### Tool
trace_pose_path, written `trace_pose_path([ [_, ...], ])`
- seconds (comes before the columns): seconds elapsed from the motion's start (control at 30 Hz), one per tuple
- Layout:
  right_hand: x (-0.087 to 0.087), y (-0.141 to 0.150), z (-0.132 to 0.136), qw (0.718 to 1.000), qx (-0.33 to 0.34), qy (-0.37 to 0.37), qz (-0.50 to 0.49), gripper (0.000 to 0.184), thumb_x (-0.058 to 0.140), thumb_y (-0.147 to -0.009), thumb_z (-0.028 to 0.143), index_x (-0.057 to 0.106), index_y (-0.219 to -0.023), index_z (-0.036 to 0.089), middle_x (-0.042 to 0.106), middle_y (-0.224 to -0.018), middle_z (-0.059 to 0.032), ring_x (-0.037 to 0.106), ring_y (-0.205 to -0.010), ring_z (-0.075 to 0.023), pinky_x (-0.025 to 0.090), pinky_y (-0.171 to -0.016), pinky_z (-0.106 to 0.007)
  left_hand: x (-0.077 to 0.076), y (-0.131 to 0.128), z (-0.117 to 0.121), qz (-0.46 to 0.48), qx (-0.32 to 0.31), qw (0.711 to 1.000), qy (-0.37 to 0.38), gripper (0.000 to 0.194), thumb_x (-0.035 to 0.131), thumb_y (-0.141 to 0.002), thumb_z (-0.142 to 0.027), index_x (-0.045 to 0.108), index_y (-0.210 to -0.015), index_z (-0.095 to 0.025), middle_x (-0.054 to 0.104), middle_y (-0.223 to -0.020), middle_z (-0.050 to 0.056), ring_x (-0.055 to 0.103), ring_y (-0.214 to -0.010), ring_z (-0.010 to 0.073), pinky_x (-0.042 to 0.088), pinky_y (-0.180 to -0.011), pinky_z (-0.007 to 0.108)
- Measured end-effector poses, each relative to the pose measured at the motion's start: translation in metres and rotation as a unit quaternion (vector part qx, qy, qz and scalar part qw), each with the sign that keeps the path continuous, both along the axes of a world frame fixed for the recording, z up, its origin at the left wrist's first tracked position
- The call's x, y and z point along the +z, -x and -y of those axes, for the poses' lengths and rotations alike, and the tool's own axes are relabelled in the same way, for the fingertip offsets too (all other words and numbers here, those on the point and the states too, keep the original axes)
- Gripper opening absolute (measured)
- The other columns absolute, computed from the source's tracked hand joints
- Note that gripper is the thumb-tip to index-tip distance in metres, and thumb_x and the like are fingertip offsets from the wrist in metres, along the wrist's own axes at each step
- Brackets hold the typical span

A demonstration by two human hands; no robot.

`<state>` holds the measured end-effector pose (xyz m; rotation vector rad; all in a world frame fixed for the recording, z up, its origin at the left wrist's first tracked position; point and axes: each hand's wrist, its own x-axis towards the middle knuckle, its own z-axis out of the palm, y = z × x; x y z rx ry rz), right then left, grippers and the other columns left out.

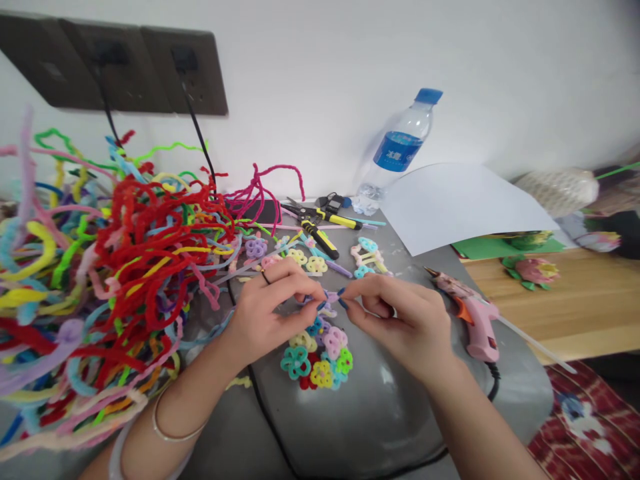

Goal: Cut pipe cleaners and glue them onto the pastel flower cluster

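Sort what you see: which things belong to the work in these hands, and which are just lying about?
Likely part of the work:
- purple piece at both hands' fingertips
- flower cluster
- pipe-cleaner pile
- probably yellow-handled tool, pink glue gun

Seemingly just lying about:
- water bottle
- white sheet
- plaid cloth

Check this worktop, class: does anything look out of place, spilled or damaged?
Nothing looks clearly spilled or damaged. The fuzzy stems at left look untidy, heaped in a loose tangle, and the white sheet lies askew, reaching past the edge of the grey table.
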<state>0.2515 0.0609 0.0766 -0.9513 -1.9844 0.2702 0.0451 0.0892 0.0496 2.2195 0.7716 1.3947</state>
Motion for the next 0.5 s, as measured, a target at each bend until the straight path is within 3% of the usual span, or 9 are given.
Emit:
trace_pose_path([
  [0.23,-0.002,0.001,-0.001,0.998,-0.017,0.058,-0.014,0.017,0.060,-0.087,0.004,0.064,-0.086,0.020,0.030,-0.061,0.0102,0.033,-0.049,-0.0066,0.029,-0.049,-0.019,0.001,-0.001,-0.001,-0.004,0.018,1.000,0.023,0.015,0.064,-0.089,-0.010,0.069,-0.085,-0.023,0.064,-0.077,-0.001,0.058,-0.067,0.0134,0.052,-0.070,0.028],
  [0.5,-0.013,0.002,-0.009,0.981,-0.039,0.184,-0.041,0.008,0.060,-0.089,0.015,0.066,-0.084,0.018,0.027,-0.060,0.0107,0.030,-0.050,-0.0080,0.028,-0.050,-0.022,-0.002,-0.004,-0.007,-0.014,0.033,0.991,0.127,0.016,0.062,-0.082,-0.006,0.070,-0.084,-0.019,0.059,-0.074,-0.003,0.050,-0.062,0.0114,0.041,-0.060,0.024],
])
